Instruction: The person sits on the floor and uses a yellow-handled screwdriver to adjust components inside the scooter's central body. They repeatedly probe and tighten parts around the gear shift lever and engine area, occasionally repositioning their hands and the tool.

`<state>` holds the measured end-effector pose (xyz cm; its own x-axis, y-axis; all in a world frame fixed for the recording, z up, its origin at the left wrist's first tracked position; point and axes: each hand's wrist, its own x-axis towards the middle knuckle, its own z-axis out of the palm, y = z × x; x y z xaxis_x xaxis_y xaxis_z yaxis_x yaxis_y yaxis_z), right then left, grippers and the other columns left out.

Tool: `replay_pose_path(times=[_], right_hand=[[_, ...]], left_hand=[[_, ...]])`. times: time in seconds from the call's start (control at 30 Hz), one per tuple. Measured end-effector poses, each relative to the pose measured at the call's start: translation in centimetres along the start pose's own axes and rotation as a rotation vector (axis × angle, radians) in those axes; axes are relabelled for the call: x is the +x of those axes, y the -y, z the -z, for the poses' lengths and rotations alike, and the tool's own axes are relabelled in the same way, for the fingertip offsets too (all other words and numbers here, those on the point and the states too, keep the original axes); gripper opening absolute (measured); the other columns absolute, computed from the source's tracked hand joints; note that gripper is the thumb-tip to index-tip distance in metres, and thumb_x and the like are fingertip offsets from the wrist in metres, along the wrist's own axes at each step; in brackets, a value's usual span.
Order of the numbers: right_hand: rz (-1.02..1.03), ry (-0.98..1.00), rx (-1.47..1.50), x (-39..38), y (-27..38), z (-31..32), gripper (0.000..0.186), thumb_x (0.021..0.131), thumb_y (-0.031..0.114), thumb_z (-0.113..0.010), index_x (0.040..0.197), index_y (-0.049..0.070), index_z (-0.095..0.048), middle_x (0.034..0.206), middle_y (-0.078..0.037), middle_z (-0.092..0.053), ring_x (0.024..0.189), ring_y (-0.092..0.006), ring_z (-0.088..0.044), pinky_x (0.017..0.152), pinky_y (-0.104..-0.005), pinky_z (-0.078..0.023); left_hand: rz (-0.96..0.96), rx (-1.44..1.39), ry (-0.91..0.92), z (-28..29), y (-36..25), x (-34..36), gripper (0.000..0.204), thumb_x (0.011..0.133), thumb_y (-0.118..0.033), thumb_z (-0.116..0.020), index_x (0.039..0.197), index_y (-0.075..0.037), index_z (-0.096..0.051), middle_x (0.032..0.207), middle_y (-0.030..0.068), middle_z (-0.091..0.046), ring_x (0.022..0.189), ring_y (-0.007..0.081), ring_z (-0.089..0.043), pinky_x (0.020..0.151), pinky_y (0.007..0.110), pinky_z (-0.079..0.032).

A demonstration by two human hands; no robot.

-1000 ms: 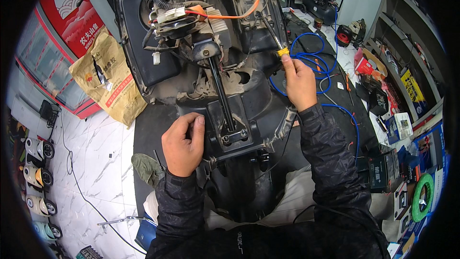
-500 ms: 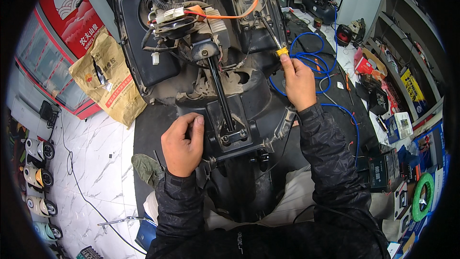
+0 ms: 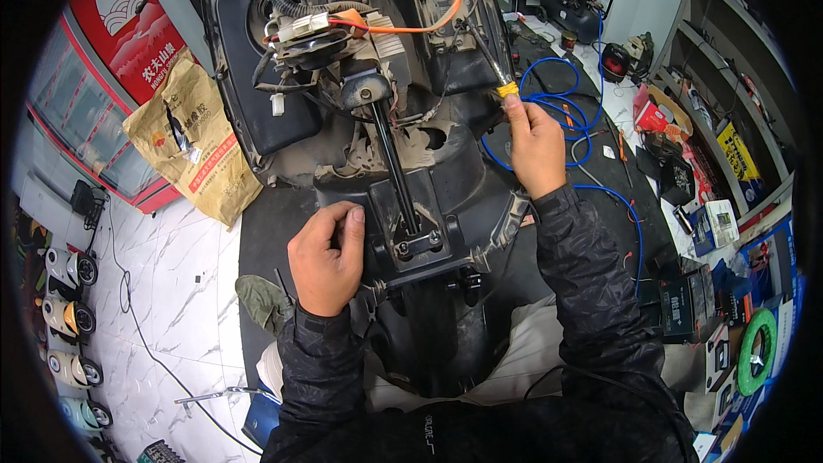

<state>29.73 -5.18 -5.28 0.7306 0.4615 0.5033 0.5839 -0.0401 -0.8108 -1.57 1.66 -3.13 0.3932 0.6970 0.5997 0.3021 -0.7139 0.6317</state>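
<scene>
In front of me stands a partly stripped, dusty scooter body [image 3: 343, 167] with bare wiring and black plastic panels. My right hand [image 3: 538, 146] is closed round a yellow-handled screwdriver [image 3: 507, 89], thumb on the handle. Its metal shaft slants up and left toward the long housing [image 3: 433, 13] on the scooter's right side; where the tip ends is hard to see. My left hand [image 3: 327, 257] lies curled at the near left edge of the body, beside the black rod [image 3: 394, 167]. Whatever its folded fingers may hold is hidden.
An orange cable [image 3: 420, 31] and a white connector [image 3: 304, 27] lie over the scooter's middle. Blue hose [image 3: 583, 111] coils at right, near an air compressor [image 3: 573, 4] and a cluttered shelf [image 3: 729, 69]. A brown paper sack [image 3: 193, 141] stands left.
The yellow handle has shifted very slightly up and to the right in my right hand. My left hand stays in place.
</scene>
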Motion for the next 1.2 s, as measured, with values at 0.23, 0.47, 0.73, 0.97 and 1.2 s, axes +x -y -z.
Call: replay_pose_path(times=[0.23, 0.47, 0.73, 0.97, 1.2], right_hand=[[0.006, 0.007, -0.038, 0.01, -0.11, -0.08, 0.056, 0.112, 0.047, -0.063, 0.099, -0.006, -0.073, 0.067, -0.008, -0.058, 0.065, -0.0148, -0.05, 0.061, -0.0356, -0.043], [-0.004, 0.009, -0.046, -0.06, 0.04, 0.01, 0.055, 0.112, 0.047, -0.063, 0.1, -0.006, -0.073, 0.069, -0.009, -0.059, 0.066, -0.0144, -0.051, 0.062, -0.0347, -0.044], [-0.003, 0.004, -0.035, 0.0, 0.12, 0.03, 0.055, 0.112, 0.046, -0.063, 0.098, -0.006, -0.072, 0.067, -0.007, -0.056, 0.065, -0.012, -0.048, 0.06, -0.0345, -0.042], [0.011, 0.012, -0.013, 0.01, -0.16, -0.1, 0.057, 0.112, 0.047, -0.063, 0.096, -0.007, -0.072, 0.067, -0.006, -0.055, 0.066, -0.0119, -0.048, 0.06, -0.0349, -0.041], [0.024, 0.004, -0.052, 0.03, -0.25, -0.1, 0.057, 0.112, 0.048, -0.063, 0.099, -0.007, -0.073, 0.067, -0.009, -0.058, 0.065, -0.0146, -0.05, 0.061, -0.0362, -0.043]], left_hand=[[0.002, -0.003, 0.0, 0.01, 0.04, 0.02, 0.017, 0.103, -0.012, -0.075, 0.103, 0.004, -0.074, 0.085, 0.0142, -0.075, 0.073, 0.0188, -0.069, 0.072, 0.031, -0.054], [-0.002, 0.006, 0.0, 0.0, 0.09, -0.03, 0.017, 0.103, -0.013, -0.075, 0.103, 0.004, -0.074, 0.086, 0.0143, -0.075, 0.073, 0.0185, -0.069, 0.073, 0.031, -0.054], [-0.044, -0.009, -0.031, -0.23, 0.36, 0.04, 0.013, 0.101, -0.011, -0.076, 0.103, 0.002, -0.075, 0.083, 0.014, -0.072, 0.066, 0.0196, -0.064, 0.066, 0.031, -0.052], [-0.033, -0.014, -0.034, -0.32, 0.37, -0.02, 0.013, 0.101, -0.011, -0.076, 0.103, 0.002, -0.075, 0.083, 0.0138, -0.072, 0.066, 0.0193, -0.065, 0.066, 0.031, -0.052], [-0.043, -0.014, -0.036, -0.32, 0.44, 0.0, 0.014, 0.101, -0.011, -0.076, 0.103, 0.002, -0.075, 0.083, 0.0135, -0.072, 0.066, 0.0193, -0.065, 0.066, 0.031, -0.052]])
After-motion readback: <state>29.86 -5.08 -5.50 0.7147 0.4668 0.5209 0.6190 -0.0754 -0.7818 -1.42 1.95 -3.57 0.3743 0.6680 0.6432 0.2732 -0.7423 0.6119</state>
